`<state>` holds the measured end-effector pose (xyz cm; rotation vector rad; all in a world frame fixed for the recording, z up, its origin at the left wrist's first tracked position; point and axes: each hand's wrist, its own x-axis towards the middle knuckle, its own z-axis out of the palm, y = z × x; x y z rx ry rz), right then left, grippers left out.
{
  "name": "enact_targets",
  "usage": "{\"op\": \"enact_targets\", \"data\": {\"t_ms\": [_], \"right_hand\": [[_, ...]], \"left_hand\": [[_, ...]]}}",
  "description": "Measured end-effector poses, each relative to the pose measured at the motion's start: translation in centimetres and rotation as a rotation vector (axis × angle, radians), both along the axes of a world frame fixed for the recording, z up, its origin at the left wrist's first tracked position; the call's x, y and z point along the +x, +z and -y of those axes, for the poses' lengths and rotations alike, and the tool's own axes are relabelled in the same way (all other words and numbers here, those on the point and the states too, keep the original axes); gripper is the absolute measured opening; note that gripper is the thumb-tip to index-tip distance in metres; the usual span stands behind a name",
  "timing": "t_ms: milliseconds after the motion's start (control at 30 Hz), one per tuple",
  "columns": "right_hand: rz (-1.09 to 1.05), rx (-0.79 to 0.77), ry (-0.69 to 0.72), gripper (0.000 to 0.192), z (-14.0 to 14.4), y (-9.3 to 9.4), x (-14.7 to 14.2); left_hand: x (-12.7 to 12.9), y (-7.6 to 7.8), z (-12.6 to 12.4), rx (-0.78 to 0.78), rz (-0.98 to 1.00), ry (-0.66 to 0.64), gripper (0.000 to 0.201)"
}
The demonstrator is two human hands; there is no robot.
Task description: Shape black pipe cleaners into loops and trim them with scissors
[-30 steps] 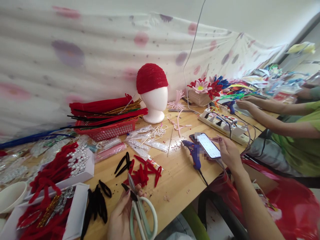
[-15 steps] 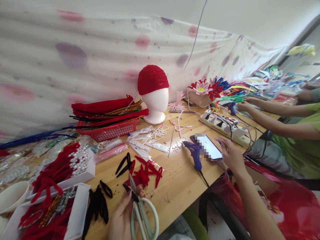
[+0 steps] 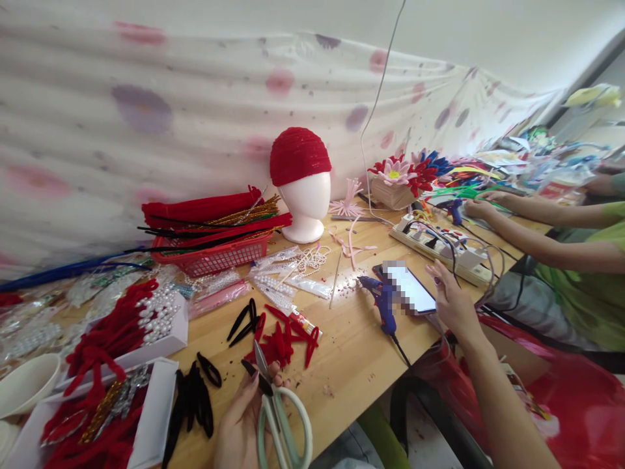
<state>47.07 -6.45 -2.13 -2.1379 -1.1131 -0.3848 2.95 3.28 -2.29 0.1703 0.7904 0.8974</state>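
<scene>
At the near edge of the table my left hand (image 3: 238,417) holds a pair of scissors (image 3: 282,423) with pale green and white handles, blades pointing up and away. A small black fuzzy loop (image 3: 256,376) is also between its fingers and crosses the scissors. My right hand (image 3: 455,305) is raised at the right edge of a phone (image 3: 417,293) with a lit screen, fingers loosely apart and holding nothing; whether they touch the phone I cannot tell. Left of the phone is a blue glue gun (image 3: 383,306). Red fuzzy pieces (image 3: 278,344) lie beyond the scissors, black fuzzy loops (image 3: 193,404) to the left.
A foam head (image 3: 305,208) wearing a red cap (image 3: 299,156) stands at the back beside a red basket (image 3: 219,257) of chenille stems. White boxes (image 3: 159,417) are at left. A power strip (image 3: 442,251) lies at right, near a co-worker's hands (image 3: 483,205).
My right hand has shifted very slightly at the phone's edge. My left hand keeps the scissors and black loop; the view has moved a touch.
</scene>
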Motion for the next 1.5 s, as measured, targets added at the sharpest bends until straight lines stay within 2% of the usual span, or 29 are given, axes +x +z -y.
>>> {"op": "enact_targets", "data": {"t_ms": [133, 200, 333, 433, 567, 867, 1133, 1500], "right_hand": [[-0.023, -0.039, -0.014, 0.051, 0.0, 0.0, -0.3], [-0.043, -0.057, -0.022, 0.066, -0.1, -0.1, -0.7], [-0.085, -0.08, -0.034, 0.107, -0.1, -0.8, -1.5], [-0.109, -0.141, -0.06, 0.12, 0.0, -0.9, -2.1], [-0.145, -0.234, -0.043, 0.119, 0.1, -0.1, -3.1], [-0.169, -0.252, -0.022, 0.113, 0.0, 1.0, -4.3], [-0.158, -0.283, -0.082, 0.107, 0.2, 1.5, -4.9], [-0.148, -0.253, -0.053, 0.108, 0.4, 0.9, -4.5]], "left_hand": [[-0.1, 0.0, 0.1, -0.029, 0.01, 0.003, 0.012], [0.0, -0.3, 0.1, -0.015, 0.003, 0.002, 0.01], [0.5, -1.2, -0.3, 0.029, 0.055, -0.01, 0.009], [0.9, -1.4, -0.6, 0.051, 0.064, -0.025, 0.011], [0.8, -0.9, -0.4, 0.081, 0.073, -0.028, 0.008], [0.4, -0.3, 0.1, 0.138, 0.119, -0.014, 0.007], [0.6, -0.3, -0.1, 0.144, 0.118, -0.022, 0.005], [0.0, -0.3, 0.1, 0.103, 0.08, -0.008, 0.021]]}}
